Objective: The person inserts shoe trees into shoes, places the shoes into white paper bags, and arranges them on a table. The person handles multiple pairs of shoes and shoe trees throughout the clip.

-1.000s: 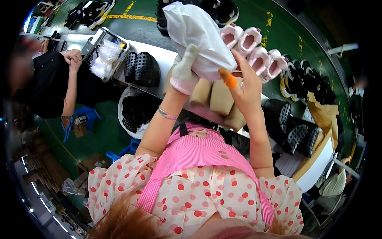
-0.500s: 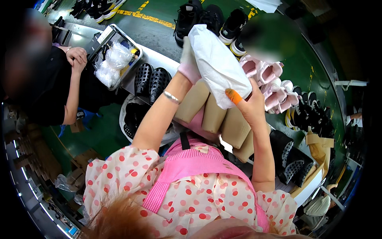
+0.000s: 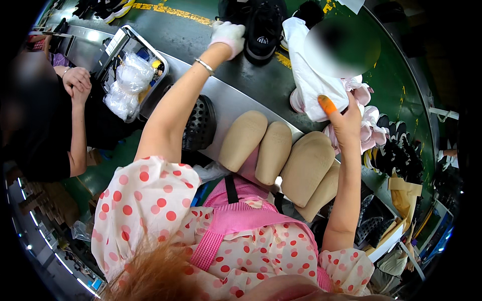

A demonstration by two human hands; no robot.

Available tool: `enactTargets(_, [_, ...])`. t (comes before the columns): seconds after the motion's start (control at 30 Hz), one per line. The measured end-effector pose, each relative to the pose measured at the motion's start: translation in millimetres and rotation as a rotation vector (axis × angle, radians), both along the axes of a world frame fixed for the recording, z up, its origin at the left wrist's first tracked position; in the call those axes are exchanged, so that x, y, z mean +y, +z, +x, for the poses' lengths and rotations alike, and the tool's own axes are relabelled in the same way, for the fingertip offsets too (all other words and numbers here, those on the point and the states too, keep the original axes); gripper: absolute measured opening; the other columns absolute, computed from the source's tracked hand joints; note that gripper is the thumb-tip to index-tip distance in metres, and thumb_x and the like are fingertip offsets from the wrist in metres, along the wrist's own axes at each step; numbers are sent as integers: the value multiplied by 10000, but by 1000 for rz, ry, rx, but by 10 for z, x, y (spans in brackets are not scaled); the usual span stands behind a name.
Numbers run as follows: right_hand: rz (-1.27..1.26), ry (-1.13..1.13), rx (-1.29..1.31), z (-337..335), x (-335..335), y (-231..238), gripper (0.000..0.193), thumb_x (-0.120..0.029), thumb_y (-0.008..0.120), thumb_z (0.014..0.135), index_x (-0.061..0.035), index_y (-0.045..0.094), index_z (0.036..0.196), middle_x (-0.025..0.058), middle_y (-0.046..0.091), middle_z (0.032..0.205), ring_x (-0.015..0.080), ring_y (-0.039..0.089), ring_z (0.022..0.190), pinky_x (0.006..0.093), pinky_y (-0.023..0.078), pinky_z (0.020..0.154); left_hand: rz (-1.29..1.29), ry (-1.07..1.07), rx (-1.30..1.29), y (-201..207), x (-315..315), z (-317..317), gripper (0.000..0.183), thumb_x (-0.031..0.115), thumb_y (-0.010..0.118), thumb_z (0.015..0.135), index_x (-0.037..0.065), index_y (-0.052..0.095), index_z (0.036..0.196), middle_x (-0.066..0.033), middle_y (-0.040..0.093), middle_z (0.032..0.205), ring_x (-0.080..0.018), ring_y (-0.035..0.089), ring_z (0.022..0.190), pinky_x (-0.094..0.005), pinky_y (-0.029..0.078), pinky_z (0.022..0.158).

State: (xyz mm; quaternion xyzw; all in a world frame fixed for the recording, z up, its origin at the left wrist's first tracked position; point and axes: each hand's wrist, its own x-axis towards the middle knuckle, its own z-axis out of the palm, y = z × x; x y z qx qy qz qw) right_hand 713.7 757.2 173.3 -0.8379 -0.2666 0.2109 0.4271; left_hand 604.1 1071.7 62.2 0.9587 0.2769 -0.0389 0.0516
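Observation:
A long bundle of white paper [image 3: 312,83] hangs from my right hand [image 3: 345,118], which grips its near end. An orange cover sits on that hand's thumb. My left hand [image 3: 229,39], in a white glove, reaches far forward with fingers bent against the near end of a black lace-up shoe [image 3: 233,11]. Its fingertips are partly hidden there. Just to the right stands a second black shoe [image 3: 263,35]. Several tan foot-shaped forms [image 3: 307,168] lie side by side in front of me. A blurred patch covers part of the paper bundle's right side.
Black perforated clogs [image 3: 199,123] stand under my left forearm. A bin [image 3: 164,75] with clear plastic bags stands at the left, beside a person with folded hands [image 3: 78,83]. Pale pink shoes [image 3: 369,120] and more black shoes [image 3: 401,150] line the right.
My left hand has let go of the paper bundle and moved forward left to the black shoe. My right hand has carried the bundle to the right. The black shoes appear nearer.

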Motion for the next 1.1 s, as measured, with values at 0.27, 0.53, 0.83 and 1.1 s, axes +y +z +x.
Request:
enactTargets(0.27, [42,125,648,68,489,-79,515,-364,704,811,30,611,1130,77,662,900,138,648,751,252,537,626,-12,307,-357,-128,81,-396,609,470,752,744,83,528,1156,-172,552,1102,-337,596,1011,-418,501,882])
enactTargets(0.53, [-263,390,591,91,1486,-160,637,-490,728,744,60,660,1060,124,679,887,174,676,755,264,570,653,-502,743,-564,-492,626,-382,549,185,674,805,116,465,1308,-217,663,1092,-386,655,986,-396,514,865])
enactTargets(0.83, [-553,752,-744,-182,2704,-12,556,-441,727,659,78,655,846,241,672,772,317,695,643,389,568,577,-372,494,-482,-344,692,-400,357,248,549,856,145,655,1180,-147,657,1124,-342,622,1036,-389,493,934])
enactTargets(1.1, [-415,551,-728,-661,3045,-1047,623,-363,757,719,105,566,1083,224,686,955,314,689,941,405,564,772,-369,518,-534,-704,928,-486,401,285,561,858,134,633,1222,-171,627,1189,-348,599,1092,-365,474,951])
